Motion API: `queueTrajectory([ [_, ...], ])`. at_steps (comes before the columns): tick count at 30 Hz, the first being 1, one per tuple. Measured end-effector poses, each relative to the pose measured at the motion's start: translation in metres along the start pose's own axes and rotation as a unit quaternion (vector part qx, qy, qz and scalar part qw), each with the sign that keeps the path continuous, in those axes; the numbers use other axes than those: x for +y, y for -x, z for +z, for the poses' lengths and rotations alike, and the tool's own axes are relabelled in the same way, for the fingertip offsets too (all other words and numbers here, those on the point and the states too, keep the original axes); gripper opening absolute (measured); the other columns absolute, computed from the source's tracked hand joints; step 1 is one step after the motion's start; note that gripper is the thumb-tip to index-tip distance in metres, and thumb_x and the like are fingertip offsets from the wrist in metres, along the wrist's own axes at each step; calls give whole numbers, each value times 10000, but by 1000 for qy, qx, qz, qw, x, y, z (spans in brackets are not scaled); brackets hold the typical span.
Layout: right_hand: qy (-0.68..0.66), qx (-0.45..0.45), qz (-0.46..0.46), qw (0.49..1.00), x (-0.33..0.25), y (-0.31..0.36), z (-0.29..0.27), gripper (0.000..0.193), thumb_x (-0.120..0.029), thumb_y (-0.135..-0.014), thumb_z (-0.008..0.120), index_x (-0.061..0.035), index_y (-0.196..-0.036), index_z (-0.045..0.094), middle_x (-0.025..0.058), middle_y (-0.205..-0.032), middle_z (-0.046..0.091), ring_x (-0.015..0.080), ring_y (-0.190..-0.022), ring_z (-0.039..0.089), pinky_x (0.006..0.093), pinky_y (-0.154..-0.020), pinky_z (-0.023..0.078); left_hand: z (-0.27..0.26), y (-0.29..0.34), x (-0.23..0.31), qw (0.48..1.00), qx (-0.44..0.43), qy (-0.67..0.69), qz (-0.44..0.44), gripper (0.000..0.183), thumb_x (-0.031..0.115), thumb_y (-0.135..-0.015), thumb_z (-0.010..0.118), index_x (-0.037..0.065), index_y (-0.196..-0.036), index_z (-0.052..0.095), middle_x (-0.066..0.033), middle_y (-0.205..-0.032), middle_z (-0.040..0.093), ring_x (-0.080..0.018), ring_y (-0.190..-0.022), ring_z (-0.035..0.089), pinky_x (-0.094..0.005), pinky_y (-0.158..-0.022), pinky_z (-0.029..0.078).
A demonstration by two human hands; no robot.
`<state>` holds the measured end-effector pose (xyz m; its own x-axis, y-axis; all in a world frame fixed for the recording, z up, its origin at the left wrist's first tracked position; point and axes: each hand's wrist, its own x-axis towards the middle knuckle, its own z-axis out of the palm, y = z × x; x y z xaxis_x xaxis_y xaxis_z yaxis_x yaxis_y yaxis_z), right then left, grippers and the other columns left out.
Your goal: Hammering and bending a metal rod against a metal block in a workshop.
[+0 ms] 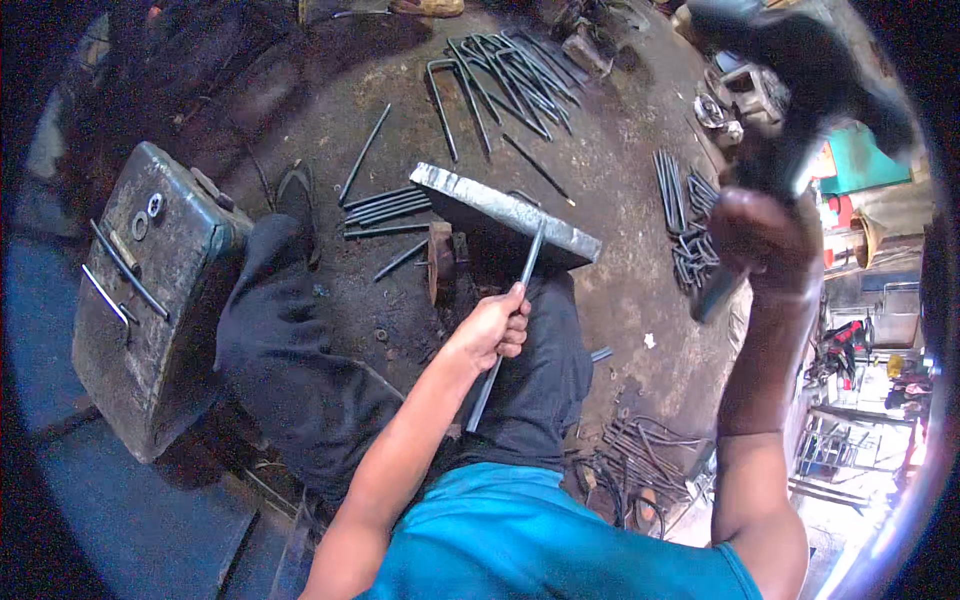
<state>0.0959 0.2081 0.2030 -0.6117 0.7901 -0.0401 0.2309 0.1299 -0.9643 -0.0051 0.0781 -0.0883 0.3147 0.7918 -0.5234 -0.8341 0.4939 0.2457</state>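
Observation:
My left hand (495, 325) is closed round a straight grey metal rod (482, 398), held slantwise over my lap. The rod's far end meets the edge of a thick metal slab (500, 205), whose edge looks bright and worn. Raised at the right, my right hand (760, 235) is wrapped round the handle of a hammer (712, 298). Motion smears the hammer's dark head, high above the slab's level. A rusty metal piece (440, 262) stands beside the slab; what supports the slab underneath is mostly hidden.
Left of my legs stands a dark metal box (125, 350) bearing washers and short rods. Straight rods (385, 208) lie beyond my knees, with a pile of bent rods (510, 85) farther off. More bent pieces (690, 215) and thin rods (650, 450) lie on the right.

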Motion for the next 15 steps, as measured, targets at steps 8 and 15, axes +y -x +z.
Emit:
queueTrajectory([
  [8,-39,-49,392,918,196,-12,20,177,-61,-732,642,-112,-699,476,-26,-549,420,100,-397,379,292,-383,333,5,-8,-1,999,-8,50,-5,392,458,-974,399,155,-726,405,95,-566,248,-34,-428,210,-198,-363,175],
  [15,-180,32,379,907,200,18,21,266,-17,-782,625,-133,-671,412,-57,-522,357,57,-374,320,248,-352,283,-11,-6,-11,997,-52,56,-19,376,463,-968,403,151,-763,439,79,-563,286,-37,-427,237,-193,-364,182],
])
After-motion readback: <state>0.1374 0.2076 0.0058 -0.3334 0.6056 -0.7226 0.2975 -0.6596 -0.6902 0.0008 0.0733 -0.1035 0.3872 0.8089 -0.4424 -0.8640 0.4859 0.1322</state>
